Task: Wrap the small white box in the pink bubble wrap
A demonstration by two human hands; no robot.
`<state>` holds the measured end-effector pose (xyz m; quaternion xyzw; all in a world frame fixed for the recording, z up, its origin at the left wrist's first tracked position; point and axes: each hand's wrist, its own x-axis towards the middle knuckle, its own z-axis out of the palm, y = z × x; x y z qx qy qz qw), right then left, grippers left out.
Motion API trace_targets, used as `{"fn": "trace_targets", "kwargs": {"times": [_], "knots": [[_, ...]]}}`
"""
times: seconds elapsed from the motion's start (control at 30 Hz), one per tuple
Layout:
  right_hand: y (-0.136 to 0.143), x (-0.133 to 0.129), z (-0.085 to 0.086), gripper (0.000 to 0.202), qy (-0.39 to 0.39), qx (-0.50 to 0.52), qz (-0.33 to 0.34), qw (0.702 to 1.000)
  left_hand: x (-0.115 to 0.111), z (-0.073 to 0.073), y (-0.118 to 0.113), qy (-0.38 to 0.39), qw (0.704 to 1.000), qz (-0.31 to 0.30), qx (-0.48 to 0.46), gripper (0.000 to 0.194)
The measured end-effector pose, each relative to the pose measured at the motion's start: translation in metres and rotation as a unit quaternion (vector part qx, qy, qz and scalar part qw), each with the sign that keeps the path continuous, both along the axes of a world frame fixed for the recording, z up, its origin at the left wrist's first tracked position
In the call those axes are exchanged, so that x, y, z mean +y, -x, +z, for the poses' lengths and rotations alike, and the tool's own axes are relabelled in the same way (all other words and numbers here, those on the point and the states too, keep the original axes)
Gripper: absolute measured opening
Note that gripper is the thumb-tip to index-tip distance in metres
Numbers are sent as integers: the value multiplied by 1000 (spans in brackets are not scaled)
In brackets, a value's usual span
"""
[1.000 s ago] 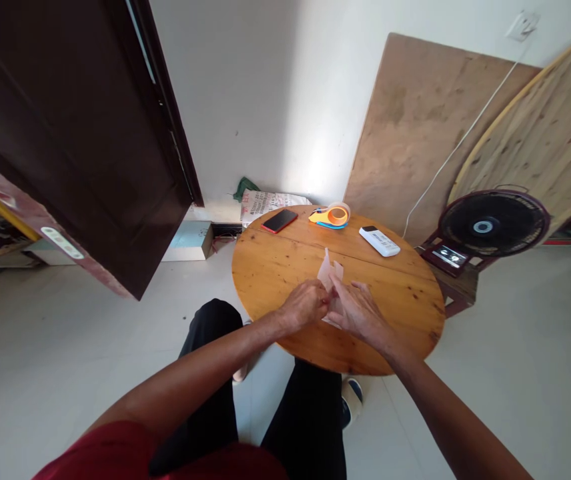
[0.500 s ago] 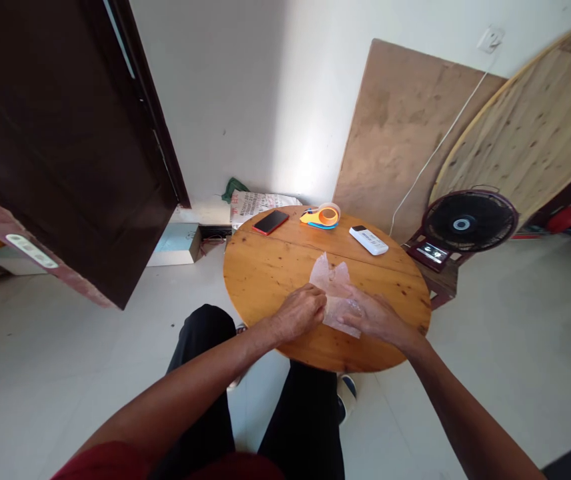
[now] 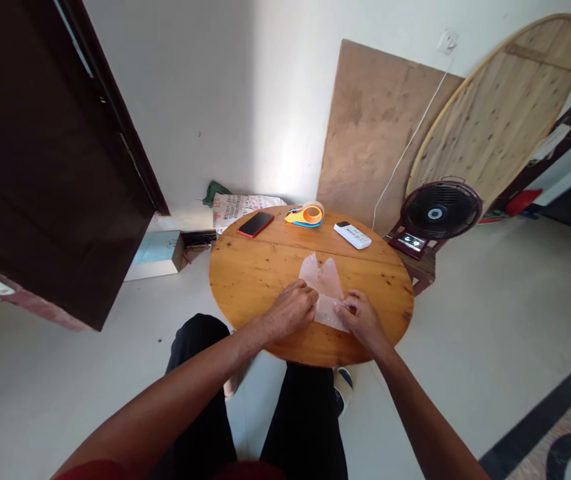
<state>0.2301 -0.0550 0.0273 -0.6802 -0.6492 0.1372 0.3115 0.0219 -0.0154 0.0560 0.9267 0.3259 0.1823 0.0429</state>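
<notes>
A sheet of pinkish, see-through bubble wrap (image 3: pixel 329 280) lies on the round wooden table (image 3: pixel 240 277), folded over in its near part, with two flaps pointing away from me. My left hand (image 3: pixel 291 308) is closed at the wrap's left edge, its fingertips curled under and partly hidden. On the opposite side, my right hand (image 3: pixel 362 321) pinches the right edge of the wrap between thumb and fingers. Whatever may lie inside the fold cannot be made out.
Toward the table's far side are a red-edged phone (image 3: pixel 255 225), an orange and blue tape dispenser (image 3: pixel 305 215) and a white handheld device (image 3: pixel 352 235). A black fan (image 3: pixel 435 213) stands to the right. A brown board (image 3: pixel 365 127) leans against the wall.
My right hand has gone from lying spread over the wrap to pinching its right edge. My left hand stays at the left edge. The view has turned slightly right.
</notes>
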Motion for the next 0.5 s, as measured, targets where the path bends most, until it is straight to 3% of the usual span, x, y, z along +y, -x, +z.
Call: {"fn": "trace_targets", "kwargs": {"times": [0.2,0.4,0.5], "knots": [[15,-4,10,22,98,-52,-52,992,0,5,2,-8,999,-49,21,15],[25,-4,8,13,79,-47,-86,992,4,7,-2,-13,996,-56,75,16],[26,-2,5,25,55,-9,-97,994,5,7,-5,-12,994,-56,92,16]]}}
